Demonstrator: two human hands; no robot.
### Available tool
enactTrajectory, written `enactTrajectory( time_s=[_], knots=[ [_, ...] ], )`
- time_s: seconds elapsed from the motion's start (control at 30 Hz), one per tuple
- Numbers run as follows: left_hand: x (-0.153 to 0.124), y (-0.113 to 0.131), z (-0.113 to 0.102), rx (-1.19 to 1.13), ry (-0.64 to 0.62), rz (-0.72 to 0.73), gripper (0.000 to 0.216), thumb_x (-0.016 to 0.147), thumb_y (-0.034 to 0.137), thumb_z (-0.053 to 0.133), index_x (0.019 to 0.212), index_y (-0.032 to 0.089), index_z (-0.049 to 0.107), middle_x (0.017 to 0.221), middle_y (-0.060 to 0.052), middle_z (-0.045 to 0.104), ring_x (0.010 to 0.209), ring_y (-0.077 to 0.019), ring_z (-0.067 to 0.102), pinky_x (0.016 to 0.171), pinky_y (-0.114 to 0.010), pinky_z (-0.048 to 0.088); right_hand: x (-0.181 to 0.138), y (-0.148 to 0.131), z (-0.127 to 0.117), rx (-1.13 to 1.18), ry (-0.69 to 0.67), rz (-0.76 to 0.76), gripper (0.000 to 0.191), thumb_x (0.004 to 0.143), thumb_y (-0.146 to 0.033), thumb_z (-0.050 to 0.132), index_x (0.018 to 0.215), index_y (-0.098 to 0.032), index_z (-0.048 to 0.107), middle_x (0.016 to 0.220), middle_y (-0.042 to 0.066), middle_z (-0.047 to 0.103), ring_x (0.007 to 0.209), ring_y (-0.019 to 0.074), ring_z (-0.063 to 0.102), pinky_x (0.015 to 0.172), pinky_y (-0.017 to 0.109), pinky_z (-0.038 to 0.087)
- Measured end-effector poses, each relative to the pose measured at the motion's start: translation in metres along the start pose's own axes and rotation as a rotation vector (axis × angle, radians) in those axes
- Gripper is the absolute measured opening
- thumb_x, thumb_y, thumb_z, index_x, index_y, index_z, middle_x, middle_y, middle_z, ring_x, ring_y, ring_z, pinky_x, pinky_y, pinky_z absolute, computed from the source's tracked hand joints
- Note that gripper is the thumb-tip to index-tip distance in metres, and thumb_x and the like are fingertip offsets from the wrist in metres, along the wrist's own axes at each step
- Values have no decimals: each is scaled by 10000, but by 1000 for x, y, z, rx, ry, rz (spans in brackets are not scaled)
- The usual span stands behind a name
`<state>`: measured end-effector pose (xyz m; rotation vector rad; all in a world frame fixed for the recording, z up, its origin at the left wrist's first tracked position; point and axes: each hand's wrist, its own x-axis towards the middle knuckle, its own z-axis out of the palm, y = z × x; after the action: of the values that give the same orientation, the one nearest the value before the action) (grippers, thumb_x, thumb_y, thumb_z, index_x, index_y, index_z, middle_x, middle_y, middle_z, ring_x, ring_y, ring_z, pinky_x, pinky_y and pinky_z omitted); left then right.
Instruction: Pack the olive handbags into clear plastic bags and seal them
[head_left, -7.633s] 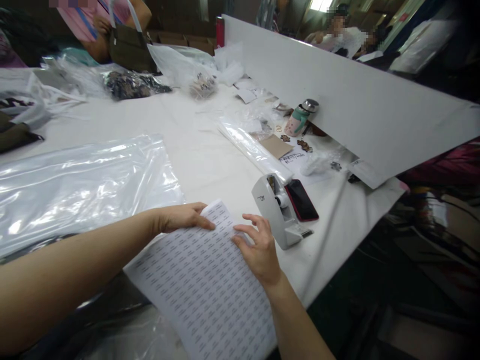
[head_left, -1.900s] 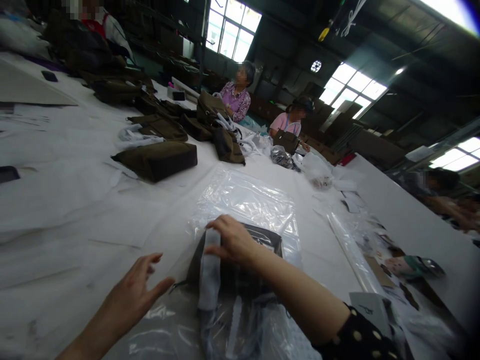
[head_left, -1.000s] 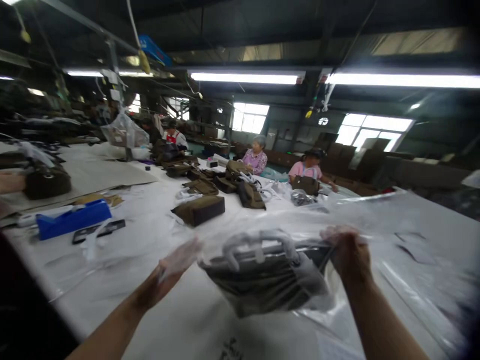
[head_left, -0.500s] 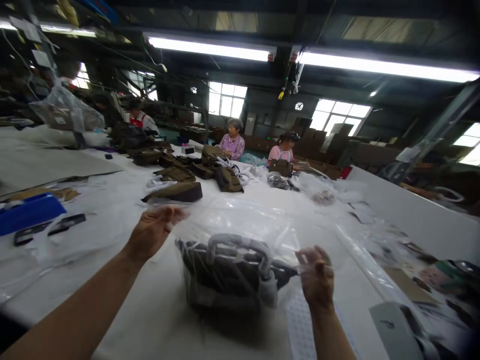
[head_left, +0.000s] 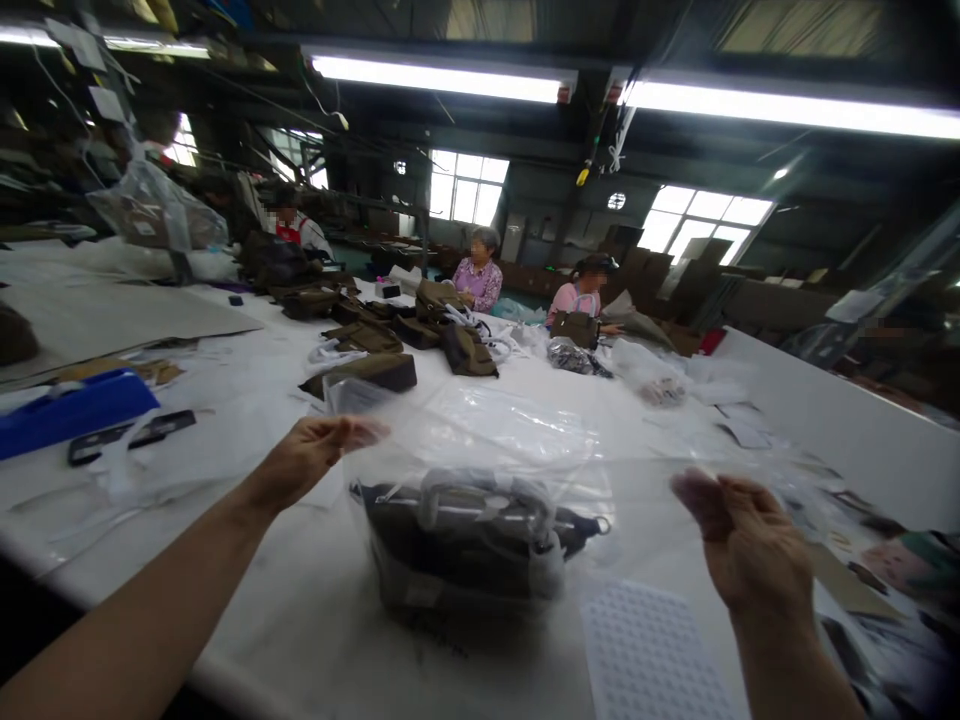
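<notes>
Fluorescent tubes (head_left: 442,78) light a dim workshop, with windows (head_left: 469,188) in the back wall and a broad table (head_left: 247,610) covered in white. At the far edge of the table sit a person in a purple patterned top (head_left: 478,283) and a person in pink (head_left: 571,298), the latter beside a brown bag (head_left: 576,328). Toward the middle of the near edge, a dark handbag (head_left: 465,545) stands on the table inside a clear plastic bag (head_left: 487,450), its handles (head_left: 487,483) wrapped in something pale. Left hand (head_left: 307,455) pinches the plastic between thumb and fingers, above and left of the handbag. Right hand (head_left: 757,540) is raised well to the right of it, fingers bent at the other side of the film; they are blurred, and I cannot tell whether they grip. A printed sheet (head_left: 652,645) lies flat near the handbag, toward the near edge, between it and the right hand. Behind the handbag lies flat, shiny plastic (head_left: 517,415), with olive bags (head_left: 367,375) beyond. A blue object (head_left: 75,412) and dark flat items (head_left: 139,435) lie toward the left edge, and a white panel (head_left: 840,410) runs along the right.
</notes>
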<state>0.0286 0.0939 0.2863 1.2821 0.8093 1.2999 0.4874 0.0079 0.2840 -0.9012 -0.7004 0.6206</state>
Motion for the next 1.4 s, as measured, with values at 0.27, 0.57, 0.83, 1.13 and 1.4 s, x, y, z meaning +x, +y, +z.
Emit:
enactTrajectory(
  time_s=[0.27, 0.57, 0.83, 1.13, 1.4],
  knots=[
    [104, 26, 23, -81, 16, -17, 295, 873, 303, 537, 889, 11, 580, 755, -80, 704, 691, -168, 670, 716, -332, 525, 94, -15, 72, -14, 7, 342, 216, 876, -131, 470, 667, -152, 523, 589, 15, 633, 523, 113, 627, 577, 262, 567],
    [21, -24, -20, 191, -331, -184, 432, 689, 522, 679, 823, 112, 704, 834, -135, 718, 800, -265, 668, 830, -413, 500, 17, 30, -43, 5, -205, 285, 185, 677, -318, 724, 699, -188, 594, 577, -20, 602, 529, 120, 588, 549, 232, 525],
    [-73, -142, -23, 424, -486, -582, 374, 751, 525, 576, 876, 210, 732, 934, -98, 716, 908, -278, 653, 885, -420, 467, -98, 128, -128, -357, -334, 695, 413, 648, -576, 685, 686, -172, 606, 616, 43, 639, 594, 187, 615, 642, 328, 498],
    [-82, -132, -53, 652, -763, -179, 155, 764, 351, 625, 801, 255, 741, 1063, -118, 663, 1079, -258, 556, 950, -400, 425, -173, 103, -8, -874, -1012, 72, 805, 578, -590, 734, 1234, -191, 495, 1142, 125, 572, 990, 292, 543, 874, 433, 447],
    [-68, -124, -23, 842, -599, 140, 226, 881, 324, 492, 880, 208, 686, 809, -15, 662, 847, -145, 581, 951, -313, 398, -260, 163, 30, -1180, -1035, 189, 210, 865, -163, 443, 831, -188, 649, 817, 59, 651, 821, 214, 591, 757, 310, 435]
  ],
)
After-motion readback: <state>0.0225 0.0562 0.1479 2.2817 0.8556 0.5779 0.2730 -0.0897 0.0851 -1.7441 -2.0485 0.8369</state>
